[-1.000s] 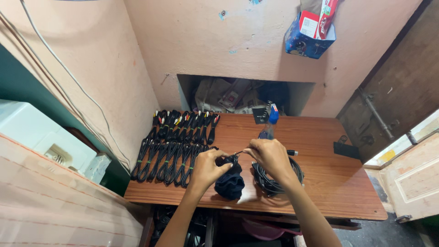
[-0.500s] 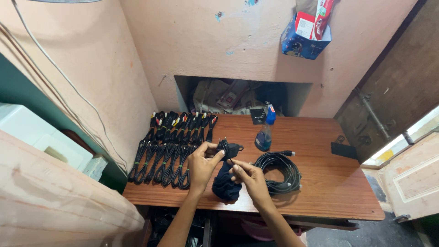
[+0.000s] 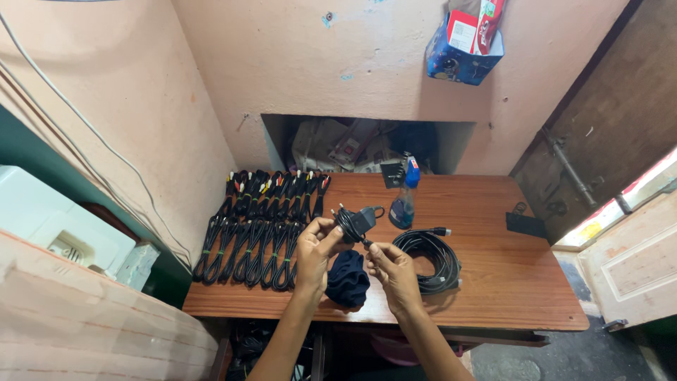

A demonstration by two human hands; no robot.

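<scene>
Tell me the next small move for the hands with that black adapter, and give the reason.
Probably lower the black adapter onto the dark cloth beneath it. The left hand holds it raised above the wooden table, the right hand pinches its cord just below, and the cloth lies bunched between both wrists, beside the coiled cable.

The left hand grips a small bundled black cable, lifted above the table. The right hand pinches its loose end just below. A dark cloth lies beneath the hands. Left of them lies a row of tied cables; right, a loose coil, with a spray bottle behind.
</scene>
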